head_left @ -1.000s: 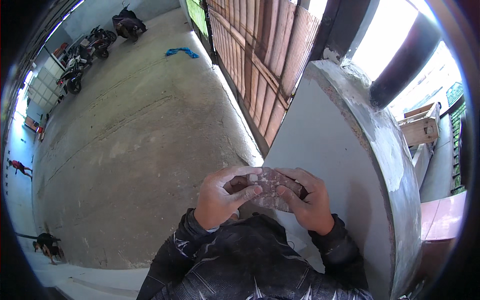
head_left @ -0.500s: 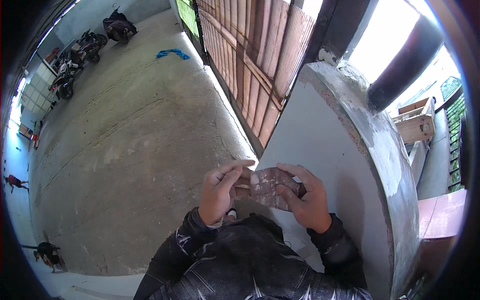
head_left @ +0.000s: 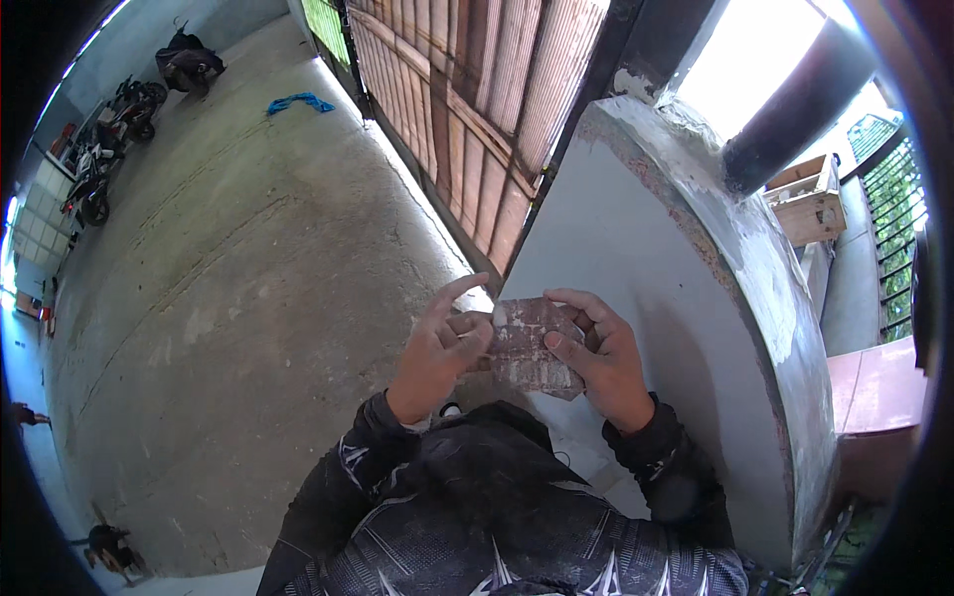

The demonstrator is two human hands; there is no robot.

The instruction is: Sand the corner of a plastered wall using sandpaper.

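Observation:
A creased brown sheet of sandpaper point(head_left: 535, 343), smeared with white dust, is held up in front of my body. My right hand point(head_left: 599, 353) pinches its right side, the thumb lying on the face and the fingers along the upper edge and behind. At the left edge, my left hand point(head_left: 444, 345) has its thumb and curled fingers against the sheet, while its index finger points up and away. White dust coats the fingers of both hands. The back of the sheet is hidden.
Close on the right stands a curved grey wall point(head_left: 636, 248) with a rough plastered top. Beyond it are a dark pipe point(head_left: 795, 109) and a wooden box point(head_left: 805, 199). A slatted gate point(head_left: 467, 109) stands ahead. Blue cloth point(head_left: 299, 102) lies on the concrete floor point(head_left: 248, 328); motorcycles point(head_left: 94, 179) and a person point(head_left: 109, 549) are at left.
The sandpaper has been turned and now shows more of its face. My left index finger has lifted off it, and my right fingers have shifted along its edge. The whole view has swung slightly.

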